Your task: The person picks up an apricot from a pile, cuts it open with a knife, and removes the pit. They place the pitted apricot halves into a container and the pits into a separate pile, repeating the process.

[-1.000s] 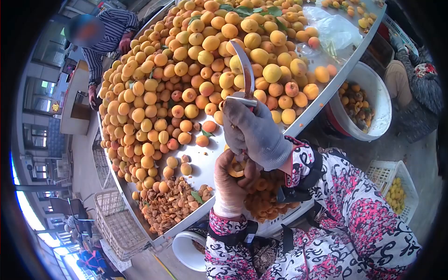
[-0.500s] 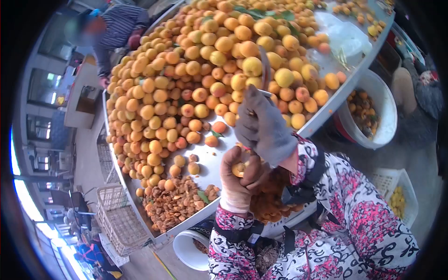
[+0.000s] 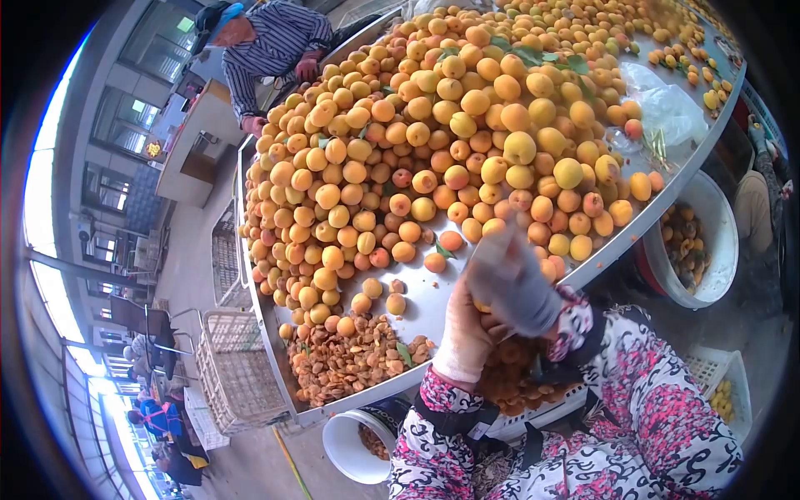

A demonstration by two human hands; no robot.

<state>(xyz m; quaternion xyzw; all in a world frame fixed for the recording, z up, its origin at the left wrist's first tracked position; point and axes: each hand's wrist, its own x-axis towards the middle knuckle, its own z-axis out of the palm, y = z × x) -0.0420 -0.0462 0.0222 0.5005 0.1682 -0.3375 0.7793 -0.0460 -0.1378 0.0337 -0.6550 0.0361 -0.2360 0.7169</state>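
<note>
My left hand (image 3: 468,337), in a pale glove with a dark palm, is closed round an apricot (image 3: 481,306) that shows only as a sliver of orange. Right above it is my right hand (image 3: 521,279) in a grey glove, smeared by motion and curled. A curved knife stood up from its fist a moment ago; the blade is now lost in the blur. Beyond both hands, apricots (image 3: 375,175) lie heaped on a metal table (image 3: 429,287). Below my hands sits a dark orange-brown mass (image 3: 512,375), its pieces hard to make out.
Brown apricot stones (image 3: 354,362) fill the table's near left corner. A white bucket (image 3: 346,446) stands under that edge, another bucket (image 3: 723,242) at right. Wicker-like crates (image 3: 237,367) stand left. A person in a striped shirt (image 3: 271,50) works across the table.
My view has turned, so the table sits further right and lower. My right hand has come down close over my left. The knife blade, plain before, no longer shows clearly.
</note>
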